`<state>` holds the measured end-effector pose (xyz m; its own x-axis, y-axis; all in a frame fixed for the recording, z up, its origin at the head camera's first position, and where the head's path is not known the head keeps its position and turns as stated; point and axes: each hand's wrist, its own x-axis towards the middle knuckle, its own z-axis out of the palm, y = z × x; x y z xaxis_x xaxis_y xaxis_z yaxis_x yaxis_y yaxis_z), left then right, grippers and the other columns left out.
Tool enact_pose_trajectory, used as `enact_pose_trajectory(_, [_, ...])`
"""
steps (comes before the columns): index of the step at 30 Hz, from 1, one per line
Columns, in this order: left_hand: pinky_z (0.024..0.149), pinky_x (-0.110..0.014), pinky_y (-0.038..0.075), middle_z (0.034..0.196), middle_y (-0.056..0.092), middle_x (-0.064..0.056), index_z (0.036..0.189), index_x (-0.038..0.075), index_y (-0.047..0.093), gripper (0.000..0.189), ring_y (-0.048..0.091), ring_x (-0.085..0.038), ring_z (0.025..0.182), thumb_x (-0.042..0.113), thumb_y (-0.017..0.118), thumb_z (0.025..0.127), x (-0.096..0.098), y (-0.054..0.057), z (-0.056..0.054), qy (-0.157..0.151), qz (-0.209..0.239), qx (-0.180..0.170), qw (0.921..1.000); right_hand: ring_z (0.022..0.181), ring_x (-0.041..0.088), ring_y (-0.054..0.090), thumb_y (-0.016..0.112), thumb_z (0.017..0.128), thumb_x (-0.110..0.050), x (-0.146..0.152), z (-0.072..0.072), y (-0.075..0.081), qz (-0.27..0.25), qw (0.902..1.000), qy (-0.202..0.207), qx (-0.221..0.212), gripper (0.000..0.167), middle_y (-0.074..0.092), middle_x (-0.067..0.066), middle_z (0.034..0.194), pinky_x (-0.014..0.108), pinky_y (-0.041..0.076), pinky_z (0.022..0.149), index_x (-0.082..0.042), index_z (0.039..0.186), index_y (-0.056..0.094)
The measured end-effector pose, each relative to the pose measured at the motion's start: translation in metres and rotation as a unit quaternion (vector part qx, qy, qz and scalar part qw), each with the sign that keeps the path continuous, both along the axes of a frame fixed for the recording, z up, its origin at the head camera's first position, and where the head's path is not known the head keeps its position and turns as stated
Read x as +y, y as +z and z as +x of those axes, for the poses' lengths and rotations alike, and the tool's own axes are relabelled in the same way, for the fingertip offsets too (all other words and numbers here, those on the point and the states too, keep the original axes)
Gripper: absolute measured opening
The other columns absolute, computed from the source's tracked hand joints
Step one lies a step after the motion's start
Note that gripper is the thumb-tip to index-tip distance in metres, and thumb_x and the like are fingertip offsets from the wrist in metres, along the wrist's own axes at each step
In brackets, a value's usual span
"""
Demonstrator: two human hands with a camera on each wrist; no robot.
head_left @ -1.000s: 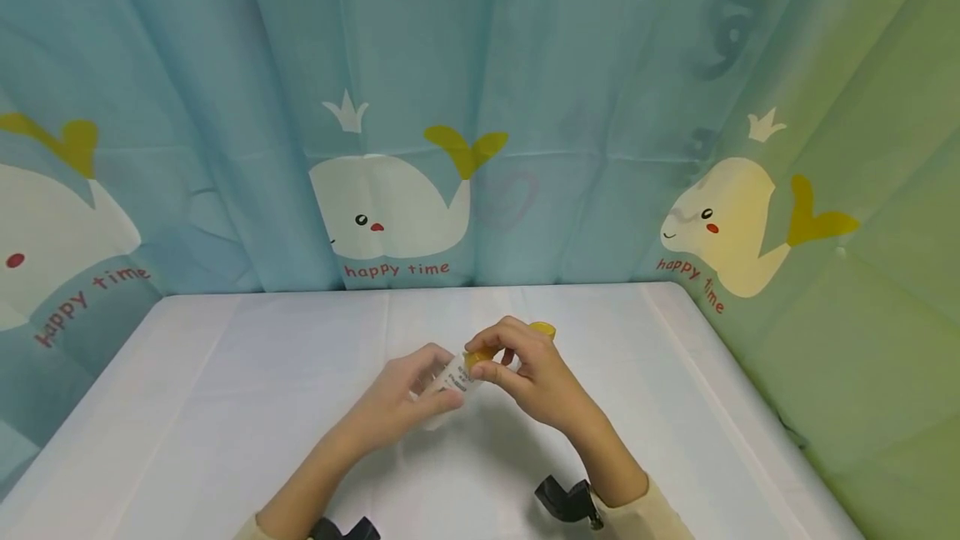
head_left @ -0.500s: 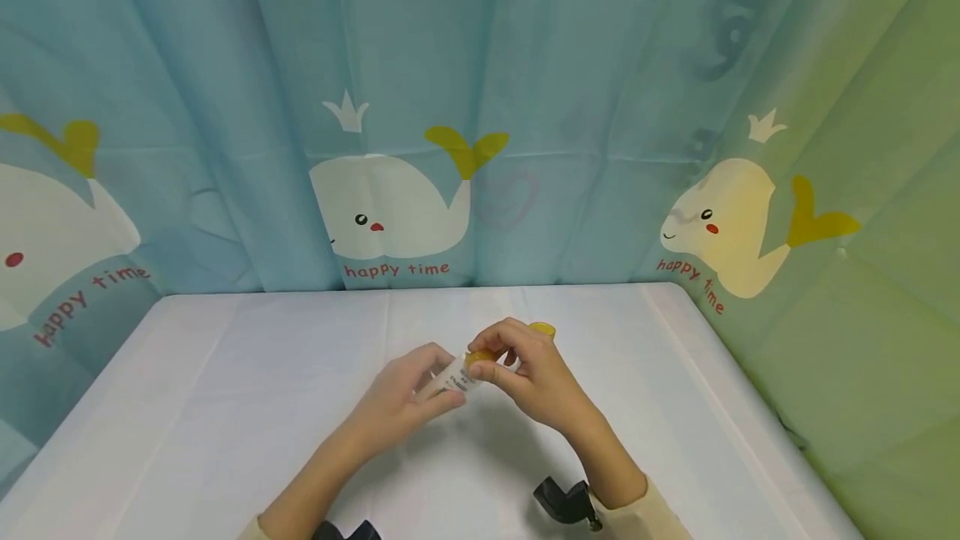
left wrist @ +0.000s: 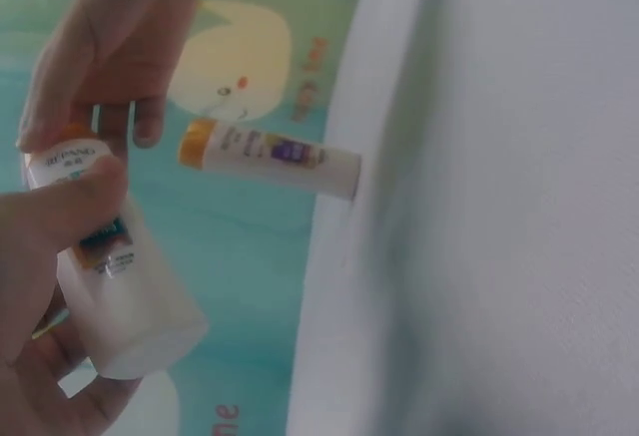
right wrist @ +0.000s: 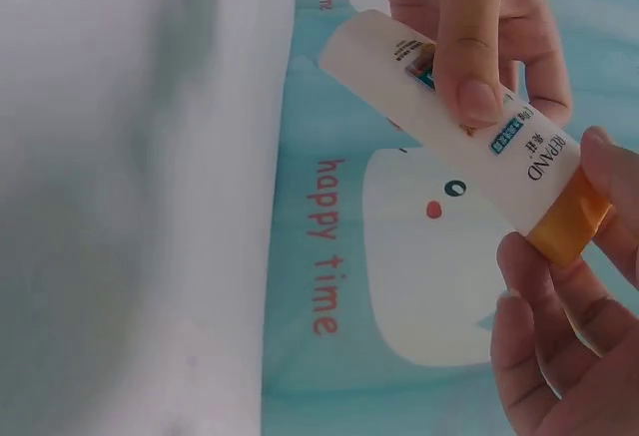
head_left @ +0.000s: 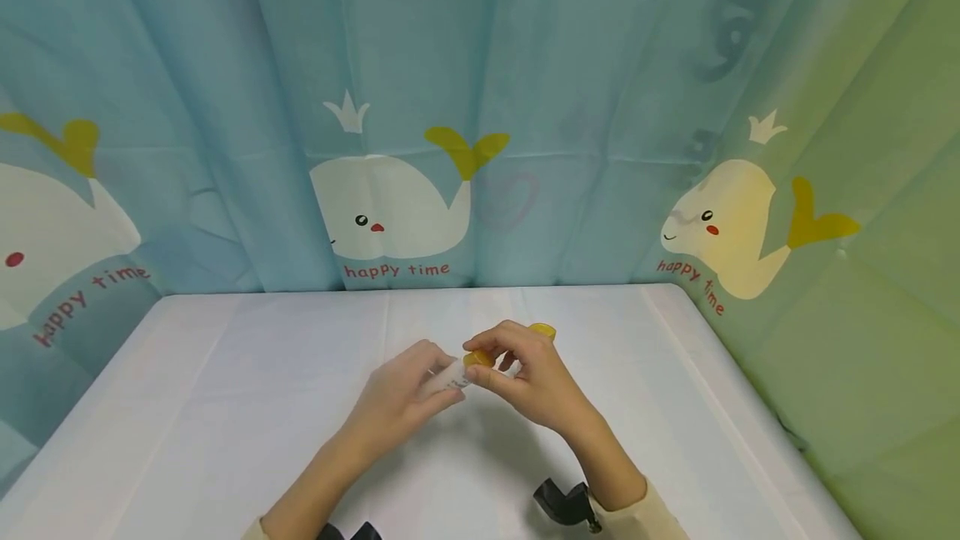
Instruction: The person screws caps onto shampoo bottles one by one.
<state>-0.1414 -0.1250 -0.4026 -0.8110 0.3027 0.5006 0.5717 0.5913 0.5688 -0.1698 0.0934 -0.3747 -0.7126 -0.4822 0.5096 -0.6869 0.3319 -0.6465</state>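
A white bottle (head_left: 448, 379) with printed lettering and a golden cap (head_left: 478, 358) is held tilted above the table, its cap end up and to the right. My left hand (head_left: 397, 398) grips the bottle body, thumb across its label, as the right wrist view shows. With thumb and fingers my right hand (head_left: 536, 377) pinches the cap, which sits on the bottle. A second white bottle (left wrist: 270, 157) with a purple label patch stands upright on the table behind my right hand. Only its yellow cap (head_left: 543, 330) and a little of its body show in the head view.
A white cloth covers the table (head_left: 247, 407). Behind it hangs a blue-green curtain (head_left: 570, 107) printed with whales, right up to the table's back edge. Black wrist mounts (head_left: 564, 502) sit near both sleeves, low over the table.
The bottle has rolled a little in my left hand, so less of its lettering faces the head camera. My left fingers have closed further round it. The second bottle has stayed put.
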Motion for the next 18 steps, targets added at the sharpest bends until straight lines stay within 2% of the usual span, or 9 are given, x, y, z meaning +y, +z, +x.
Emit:
enact_pose_trajectory(3, [0.063, -0.021, 0.045, 0.089, 0.058, 0.016, 0.097, 0.021, 0.061, 0.028, 0.049, 0.0, 0.074, 0.026, 0.083, 0.081, -0.0005, -0.0018, -0.0007, -0.001, -0.013, 0.018, 0.9998, 0.08, 0.007, 0.061, 0.077, 0.089, -0.027, -0.0004, 0.0007, -0.0001, 0.0, 1.0, -0.004, -0.004, 0.015, 0.068, -0.009, 0.091, 0.031, 0.054, 0.065, -0.021, 0.103, 0.072])
enact_pose_trajectory(12, [0.06, -0.018, 0.043, 0.084, 0.054, 0.012, 0.096, 0.018, 0.063, 0.028, 0.045, -0.001, 0.072, 0.027, 0.084, 0.079, 0.0009, -0.0061, -0.0021, 0.004, -0.04, 0.108, 0.9934, 0.074, 0.008, 0.058, 0.078, 0.088, -0.028, -0.0024, 0.0024, -0.0014, -0.011, 0.9992, -0.019, -0.032, 0.014, 0.066, -0.008, 0.086, 0.025, 0.052, 0.064, -0.021, 0.097, 0.071])
enact_pose_trajectory(15, [0.062, -0.019, 0.045, 0.086, 0.056, 0.011, 0.097, 0.017, 0.064, 0.03, 0.047, -0.002, 0.074, 0.027, 0.085, 0.078, 0.0016, -0.0064, -0.0022, 0.012, -0.035, 0.114, 0.9928, 0.076, 0.009, 0.06, 0.079, 0.087, -0.027, -0.0033, 0.0018, -0.0025, -0.022, 0.9989, -0.023, -0.035, 0.016, 0.066, -0.008, 0.087, 0.026, 0.053, 0.065, -0.02, 0.099, 0.072])
enact_pose_trajectory(18, [0.064, -0.021, 0.048, 0.09, 0.06, 0.011, 0.099, 0.018, 0.065, 0.032, 0.051, -0.002, 0.076, 0.025, 0.086, 0.077, 0.0026, -0.0055, -0.002, 0.022, -0.025, 0.101, 0.9943, 0.08, 0.011, 0.061, 0.079, 0.086, -0.025, -0.0039, 0.0007, -0.0035, -0.035, 0.9986, -0.022, -0.033, 0.019, 0.067, -0.007, 0.092, 0.028, 0.055, 0.068, -0.019, 0.103, 0.074])
